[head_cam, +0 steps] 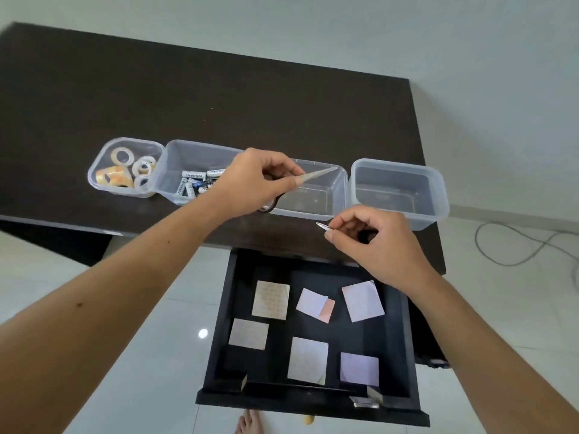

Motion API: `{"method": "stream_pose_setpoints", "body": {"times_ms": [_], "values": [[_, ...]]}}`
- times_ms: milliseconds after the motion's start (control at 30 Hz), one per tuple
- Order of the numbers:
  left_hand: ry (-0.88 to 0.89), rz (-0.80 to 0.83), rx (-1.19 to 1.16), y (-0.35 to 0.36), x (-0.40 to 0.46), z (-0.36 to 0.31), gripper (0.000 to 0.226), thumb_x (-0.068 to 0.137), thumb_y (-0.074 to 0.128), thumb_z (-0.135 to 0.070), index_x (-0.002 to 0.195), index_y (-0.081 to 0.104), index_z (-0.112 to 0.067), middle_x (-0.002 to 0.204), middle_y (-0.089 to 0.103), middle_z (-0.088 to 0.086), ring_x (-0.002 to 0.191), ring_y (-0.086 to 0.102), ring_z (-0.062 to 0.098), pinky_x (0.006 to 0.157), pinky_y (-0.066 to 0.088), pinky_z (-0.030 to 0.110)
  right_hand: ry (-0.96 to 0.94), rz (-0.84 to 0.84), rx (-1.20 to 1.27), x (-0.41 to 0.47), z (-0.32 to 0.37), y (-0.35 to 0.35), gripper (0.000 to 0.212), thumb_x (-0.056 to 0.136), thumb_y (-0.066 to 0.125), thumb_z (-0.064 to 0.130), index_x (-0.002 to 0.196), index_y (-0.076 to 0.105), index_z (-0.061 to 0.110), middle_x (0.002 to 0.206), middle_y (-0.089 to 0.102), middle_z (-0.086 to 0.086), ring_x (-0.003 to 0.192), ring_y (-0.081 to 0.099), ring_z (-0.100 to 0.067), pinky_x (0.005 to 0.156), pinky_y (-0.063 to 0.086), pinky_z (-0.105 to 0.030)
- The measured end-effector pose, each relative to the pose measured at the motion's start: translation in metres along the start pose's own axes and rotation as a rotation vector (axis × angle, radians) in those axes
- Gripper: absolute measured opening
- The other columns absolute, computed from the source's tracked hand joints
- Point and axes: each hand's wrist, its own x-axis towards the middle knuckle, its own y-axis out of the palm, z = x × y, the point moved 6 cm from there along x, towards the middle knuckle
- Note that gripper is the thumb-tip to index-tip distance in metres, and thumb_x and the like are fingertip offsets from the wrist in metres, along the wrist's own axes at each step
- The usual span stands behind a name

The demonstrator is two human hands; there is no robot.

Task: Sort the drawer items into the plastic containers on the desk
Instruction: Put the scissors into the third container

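My left hand [253,180] grips a pair of scissors [318,174] over the third clear container [338,189]; the blades point right and the black handles hang below my palm. My right hand [372,242] holds a second, smaller pair of scissors [322,226] just in front of that container, only the metal tip and a bit of black handle showing. The first container [97,170] holds tape rolls, the second container [169,170] holds batteries, and the fourth container [438,195] holds nothing. The open black drawer [407,355] below the desk contains several sticky-note pads.
The dark desk [219,98] carries the four containers in a row near its front edge. A grey cable [513,242] lies on the white tiled floor at the right. My bare foot [249,422] shows below the drawer front.
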Motion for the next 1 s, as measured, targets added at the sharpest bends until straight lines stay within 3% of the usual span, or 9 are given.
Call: {"method": "stream_pose_setpoints", "body": {"times_ms": [133, 267, 367, 567, 700, 867, 1000], "values": [[0.020, 0.128, 0.116, 0.020, 0.041, 0.002, 0.011, 0.094, 0.078, -0.034, 0.102, 0.082, -0.028, 0.087, 0.077, -0.011, 0.085, 0.072, 0.008, 0.078, 0.058, 0.025, 0.009, -0.021, -0.010, 0.011, -0.003, -0.008, 0.005, 0.089, 0.084, 0.027, 0.091, 0.079, 0.027, 0.082, 0.077, 0.011, 0.084, 0.071, -0.011, 0.073, 0.055, -0.015], [0.022, 0.221, 0.221, 0.037, 0.055, 0.016, 0.010, 0.096, 0.076, -0.026, 0.104, 0.082, -0.025, 0.088, 0.074, -0.014, 0.082, 0.068, 0.004, 0.077, 0.055, 0.024, 0.004, -0.031, -0.025, 0.018, -0.008, -0.011, 0.004, 0.090, 0.083, 0.026, 0.090, 0.079, 0.026, 0.080, 0.075, 0.013, 0.083, 0.069, -0.010, 0.073, 0.054, -0.013], [0.038, 0.205, 0.207, 0.036, 0.052, 0.025, 0.012, 0.096, 0.076, -0.023, 0.107, 0.080, -0.025, 0.100, 0.076, -0.011, 0.095, 0.070, 0.005, 0.090, 0.060, 0.029, 0.002, -0.017, -0.035, 0.025, -0.010, -0.010, 0.005, 0.089, 0.084, 0.027, 0.090, 0.079, 0.026, 0.081, 0.075, 0.011, 0.081, 0.068, -0.012, 0.073, 0.055, -0.015], [0.130, -0.050, 0.057, 0.000, 0.031, 0.016, 0.012, 0.098, 0.074, -0.021, 0.105, 0.079, -0.029, 0.102, 0.076, -0.013, 0.098, 0.071, 0.006, 0.091, 0.061, 0.029, -0.052, -0.011, -0.076, 0.049, 0.005, -0.010, 0.005, 0.089, 0.084, 0.026, 0.089, 0.080, 0.026, 0.078, 0.074, 0.011, 0.074, 0.066, -0.014, 0.068, 0.053, -0.017], [0.164, -0.207, -0.116, -0.027, 0.007, 0.016, 0.012, 0.099, 0.072, -0.014, 0.106, 0.078, -0.020, 0.101, 0.077, -0.010, 0.095, 0.071, 0.006, 0.092, 0.061, 0.030, -0.107, 0.016, -0.138, 0.082, 0.016, 0.001, 0.006, 0.089, 0.085, 0.029, 0.088, 0.079, 0.028, 0.087, 0.072, 0.013, 0.071, 0.068, -0.013, 0.064, 0.051, -0.018], [0.059, -0.184, -0.509, -0.021, -0.035, 0.043, 0.014, 0.098, 0.072, -0.008, 0.111, 0.074, -0.011, 0.096, 0.075, 0.002, 0.088, 0.069, 0.019, 0.087, 0.062, 0.041, -0.122, 0.115, -0.232, 0.116, 0.014, 0.029, 0.005, 0.088, 0.084, 0.032, 0.090, 0.080, 0.031, 0.084, 0.074, 0.015, 0.073, 0.067, -0.007, 0.070, 0.053, -0.024], [-0.033, -0.047, -0.653, 0.007, -0.069, 0.068, 0.023, 0.093, 0.073, -0.005, 0.116, 0.070, -0.005, 0.095, 0.071, 0.006, 0.090, 0.067, 0.020, 0.089, 0.061, 0.045, -0.092, 0.183, -0.277, 0.127, 0.002, 0.048, 0.004, 0.089, 0.084, 0.032, 0.093, 0.082, 0.032, 0.085, 0.076, 0.015, 0.078, 0.068, -0.002, 0.072, 0.050, -0.017]]}}
